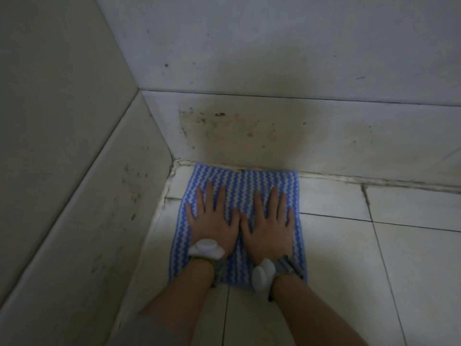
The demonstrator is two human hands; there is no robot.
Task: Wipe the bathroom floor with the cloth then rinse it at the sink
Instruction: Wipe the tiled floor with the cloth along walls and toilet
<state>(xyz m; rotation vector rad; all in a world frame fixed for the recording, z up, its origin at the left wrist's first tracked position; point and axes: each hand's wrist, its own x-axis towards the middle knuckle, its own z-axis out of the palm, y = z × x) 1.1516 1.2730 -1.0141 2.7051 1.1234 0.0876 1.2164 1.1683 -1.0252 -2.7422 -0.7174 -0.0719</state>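
Observation:
A blue and white zigzag-striped cloth (239,181) lies flat on the white tiled floor (374,258), its far edge against the base of the back wall near the corner. My left hand (212,221) presses flat on the cloth's left half, fingers spread. Beside it, thumbs nearly touching, my right hand (269,223) presses flat on the right half. Neither hand grips the cloth. Each wrist carries a white device on a strap. No sink is in view.
Two tiled walls meet in a corner (174,161) just left of the cloth. The back wall (249,131) shows dark spots and yellowish staining above the cloth. The left wall (99,196) is speckled too. Floor tiles with dark grout lines stretch to the right.

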